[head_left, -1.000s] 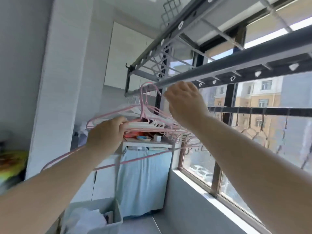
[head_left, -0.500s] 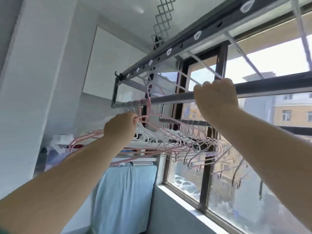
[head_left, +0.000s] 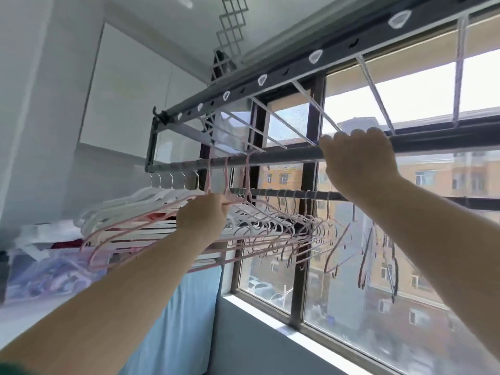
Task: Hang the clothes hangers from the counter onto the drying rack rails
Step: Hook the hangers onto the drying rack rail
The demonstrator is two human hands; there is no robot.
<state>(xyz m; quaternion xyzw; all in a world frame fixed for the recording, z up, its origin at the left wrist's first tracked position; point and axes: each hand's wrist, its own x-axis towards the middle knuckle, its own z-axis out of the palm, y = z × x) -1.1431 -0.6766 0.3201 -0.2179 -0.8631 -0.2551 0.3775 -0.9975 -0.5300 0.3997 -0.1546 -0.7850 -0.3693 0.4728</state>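
Observation:
A grey drying rack hangs overhead; its near rail runs left to right. Three pink hangers have their hooks over this rail just left of centre. My left hand grips these pink hangers at their necks, below the rail. Farther right, my right hand is curled over the same rail and holds it. Several white hangers hang at the rail's left end. More pink hangers dangle from a lower bar by the window.
The rack's far rail and cross bars lie above and behind. A large window fills the right side. A light blue curtain hangs below a counter piled with cloth at the left.
The view tilted up toward the rack. My left hand brought the pink hangers up and their hooks now sit over the near rail. My right hand moved right and grasped the rail.

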